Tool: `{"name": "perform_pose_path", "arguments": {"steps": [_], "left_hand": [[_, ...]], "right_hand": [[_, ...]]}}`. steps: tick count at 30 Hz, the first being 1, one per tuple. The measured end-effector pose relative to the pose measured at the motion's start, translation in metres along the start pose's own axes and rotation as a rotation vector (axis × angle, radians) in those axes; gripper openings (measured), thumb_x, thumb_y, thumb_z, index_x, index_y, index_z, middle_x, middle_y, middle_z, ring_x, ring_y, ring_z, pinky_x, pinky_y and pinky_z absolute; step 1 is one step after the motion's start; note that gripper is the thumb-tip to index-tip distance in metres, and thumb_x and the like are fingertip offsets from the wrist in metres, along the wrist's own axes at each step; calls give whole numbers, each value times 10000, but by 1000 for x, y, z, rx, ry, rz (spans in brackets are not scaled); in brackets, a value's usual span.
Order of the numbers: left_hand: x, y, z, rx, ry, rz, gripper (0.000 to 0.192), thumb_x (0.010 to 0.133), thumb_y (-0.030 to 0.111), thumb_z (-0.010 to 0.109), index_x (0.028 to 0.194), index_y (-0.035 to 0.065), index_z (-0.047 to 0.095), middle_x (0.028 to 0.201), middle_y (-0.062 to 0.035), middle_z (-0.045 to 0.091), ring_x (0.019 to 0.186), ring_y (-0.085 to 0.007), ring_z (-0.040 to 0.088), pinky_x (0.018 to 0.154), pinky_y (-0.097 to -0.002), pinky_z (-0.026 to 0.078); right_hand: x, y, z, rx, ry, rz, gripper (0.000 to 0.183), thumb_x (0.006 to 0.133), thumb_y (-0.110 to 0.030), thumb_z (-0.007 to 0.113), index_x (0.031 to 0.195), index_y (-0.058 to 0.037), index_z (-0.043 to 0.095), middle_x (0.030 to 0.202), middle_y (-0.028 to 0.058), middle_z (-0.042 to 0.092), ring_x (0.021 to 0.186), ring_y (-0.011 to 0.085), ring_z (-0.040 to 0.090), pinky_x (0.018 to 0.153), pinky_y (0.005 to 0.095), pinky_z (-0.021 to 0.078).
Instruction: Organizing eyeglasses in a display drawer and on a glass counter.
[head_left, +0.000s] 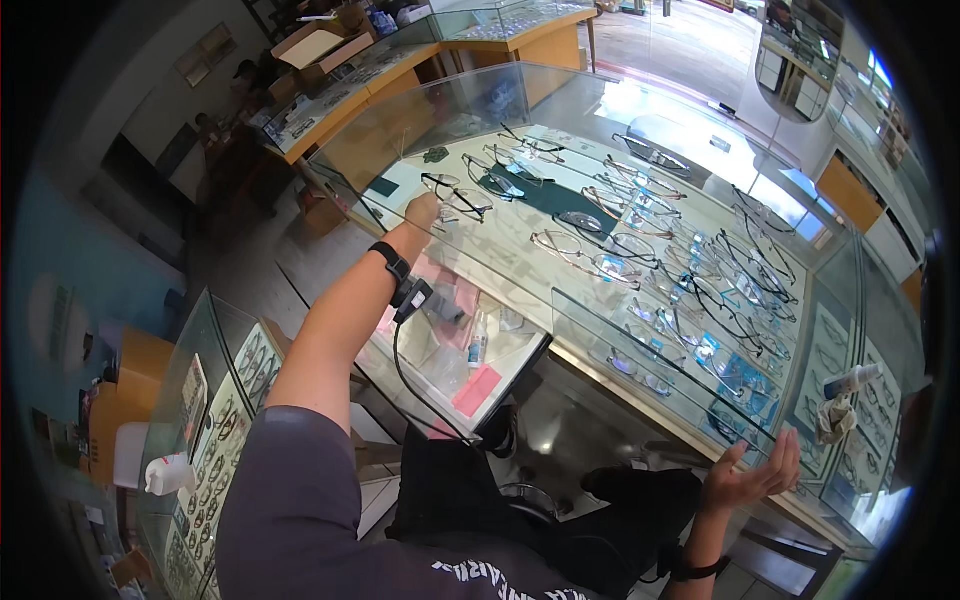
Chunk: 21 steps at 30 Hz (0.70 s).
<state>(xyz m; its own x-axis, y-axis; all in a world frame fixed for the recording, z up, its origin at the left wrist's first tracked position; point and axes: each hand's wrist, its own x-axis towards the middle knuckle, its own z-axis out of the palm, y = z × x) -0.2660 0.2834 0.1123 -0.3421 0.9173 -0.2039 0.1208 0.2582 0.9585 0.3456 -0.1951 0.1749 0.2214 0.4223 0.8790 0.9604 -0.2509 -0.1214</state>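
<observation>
Inside the glass display case (517, 281), my left hand (424, 211) is curled at the near side of a dark-framed pair of eyeglasses (459, 196) and appears to grip it; the fingertips are mostly hidden. More eyeglasses (592, 255) with small tags lie in rows to the right on the case floor, some over a dark green panel (544, 199). At the case's front right edge, my right hand (754, 469) is raised, palm up and fingers spread, holding nothing. Its fingertips are close to the glass; contact is unclear.
A pulled-out drawer (517, 386) below my left forearm holds pink cloths (477, 390) and a small bottle (478, 341). A cable hangs from my left wrist device (411, 300). On the right glass top are a white bottle (853, 380) and crumpled cloth (835, 420). Another eyeglasses case (225, 420) stands left.
</observation>
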Motion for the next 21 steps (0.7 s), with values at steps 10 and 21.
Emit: {"name": "perform_pose_path", "arguments": {"steps": [10, 21], "left_hand": [[-173, 43, 67, 139, -141, -334, 192, 996, 173, 541, 848, 87, 629, 890, -60, 655, 841, -207, 559, 784, -386, 448], [-206, 65, 52, 60, -19, -391, 90, 913, 125, 559, 899, 57, 615, 910, -89, 636, 881, -218, 582, 837, -367, 473]], "right_hand": [[3, 24, -7, -56, 50, -57, 531, 906, -268, 571, 1399, -69, 570, 1396, 81, 603, 1342, 263, 514, 1184, 457, 251], [3, 17, -10, -29, 27, -52, 552, 867, -216, 575, 1405, -98, 549, 1411, 82, 579, 1380, 267, 478, 1202, 465, 244]]}}
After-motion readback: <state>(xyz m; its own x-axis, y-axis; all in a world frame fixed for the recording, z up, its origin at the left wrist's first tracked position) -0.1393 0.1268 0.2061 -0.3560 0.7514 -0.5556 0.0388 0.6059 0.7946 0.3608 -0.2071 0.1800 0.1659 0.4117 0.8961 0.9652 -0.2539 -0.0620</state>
